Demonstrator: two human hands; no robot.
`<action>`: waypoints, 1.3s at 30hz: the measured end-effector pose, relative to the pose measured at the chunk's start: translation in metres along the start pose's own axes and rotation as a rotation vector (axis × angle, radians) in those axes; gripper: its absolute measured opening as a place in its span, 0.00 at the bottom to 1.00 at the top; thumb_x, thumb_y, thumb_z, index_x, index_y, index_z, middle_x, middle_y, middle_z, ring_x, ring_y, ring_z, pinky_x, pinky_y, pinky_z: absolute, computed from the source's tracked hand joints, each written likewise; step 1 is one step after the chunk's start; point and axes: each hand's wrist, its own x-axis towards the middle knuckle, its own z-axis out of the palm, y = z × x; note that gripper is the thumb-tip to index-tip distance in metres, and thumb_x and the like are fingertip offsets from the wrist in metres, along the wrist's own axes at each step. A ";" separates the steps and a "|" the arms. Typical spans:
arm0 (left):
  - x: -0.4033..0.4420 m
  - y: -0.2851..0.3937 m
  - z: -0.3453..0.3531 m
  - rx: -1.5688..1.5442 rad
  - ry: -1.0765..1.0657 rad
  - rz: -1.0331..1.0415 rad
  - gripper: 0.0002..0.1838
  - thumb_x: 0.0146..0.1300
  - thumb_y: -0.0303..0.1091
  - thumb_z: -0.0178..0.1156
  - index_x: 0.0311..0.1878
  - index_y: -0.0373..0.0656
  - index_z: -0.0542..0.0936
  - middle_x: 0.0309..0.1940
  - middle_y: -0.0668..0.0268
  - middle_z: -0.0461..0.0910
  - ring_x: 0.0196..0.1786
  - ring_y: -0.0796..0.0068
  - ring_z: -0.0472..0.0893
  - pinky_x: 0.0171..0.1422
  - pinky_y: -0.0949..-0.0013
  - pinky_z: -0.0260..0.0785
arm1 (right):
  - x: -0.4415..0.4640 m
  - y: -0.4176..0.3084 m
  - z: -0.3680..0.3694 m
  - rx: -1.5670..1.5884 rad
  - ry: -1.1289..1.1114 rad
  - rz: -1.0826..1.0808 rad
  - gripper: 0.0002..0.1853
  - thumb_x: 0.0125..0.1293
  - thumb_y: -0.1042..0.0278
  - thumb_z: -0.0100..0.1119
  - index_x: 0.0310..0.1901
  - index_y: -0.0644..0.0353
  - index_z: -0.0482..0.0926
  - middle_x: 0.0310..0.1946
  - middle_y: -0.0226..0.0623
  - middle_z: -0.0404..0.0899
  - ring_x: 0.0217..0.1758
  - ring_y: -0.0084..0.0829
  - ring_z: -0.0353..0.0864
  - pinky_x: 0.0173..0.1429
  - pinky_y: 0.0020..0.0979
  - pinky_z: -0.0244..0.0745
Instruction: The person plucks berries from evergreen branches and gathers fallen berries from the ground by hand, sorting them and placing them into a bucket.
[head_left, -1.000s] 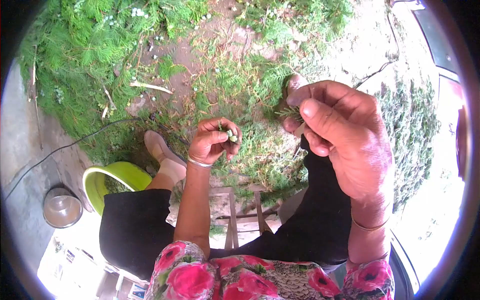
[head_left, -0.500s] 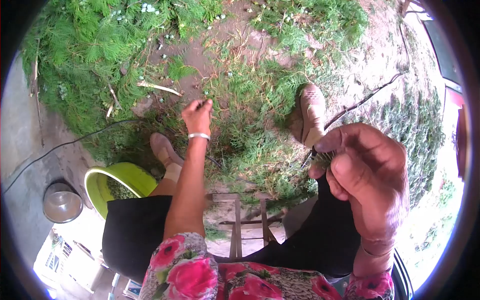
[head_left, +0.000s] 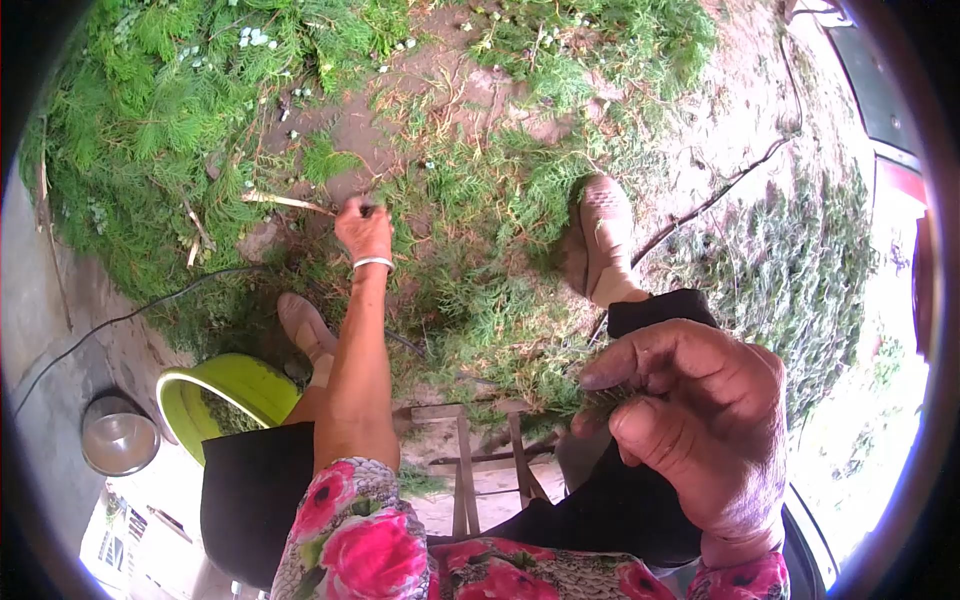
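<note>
My right hand [head_left: 705,430] pinches a small conifer sprig [head_left: 612,397], thumb and fingers narrow. My left hand [head_left: 363,230] curls beside a pale stick [head_left: 288,203]; I cannot tell its grip.

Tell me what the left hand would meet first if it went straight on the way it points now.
The left hand would probably meet bare brown soil first, with green conifer branches farther along that line, though depth here is hard to judge.
</note>
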 end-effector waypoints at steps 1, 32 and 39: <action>0.000 -0.001 0.005 0.001 -0.001 -0.002 0.01 0.55 0.19 0.57 0.29 0.34 0.75 0.21 0.65 0.76 0.18 0.76 0.75 0.17 0.72 0.64 | 0.000 -0.001 -0.002 -0.013 -0.029 0.010 0.18 0.54 0.62 0.66 0.38 0.71 0.78 0.23 0.36 0.79 0.21 0.17 0.73 0.26 0.18 0.65; -0.225 0.164 0.006 -1.303 -1.025 -0.575 0.17 0.64 0.39 0.54 0.49 0.35 0.73 0.41 0.57 0.80 0.46 0.65 0.79 0.53 0.62 0.73 | 0.003 0.018 0.000 -0.358 -0.122 -0.406 0.08 0.59 0.74 0.57 0.38 0.70 0.76 0.31 0.40 0.79 0.37 0.27 0.79 0.43 0.27 0.73; -0.176 0.198 -0.068 -0.907 -0.943 -0.581 0.09 0.59 0.27 0.60 0.41 0.37 0.74 0.30 0.62 0.77 0.24 0.77 0.73 0.17 0.83 0.59 | 0.002 0.003 -0.001 -0.292 -0.062 -0.456 0.09 0.59 0.73 0.55 0.36 0.72 0.77 0.26 0.47 0.79 0.29 0.29 0.79 0.36 0.31 0.73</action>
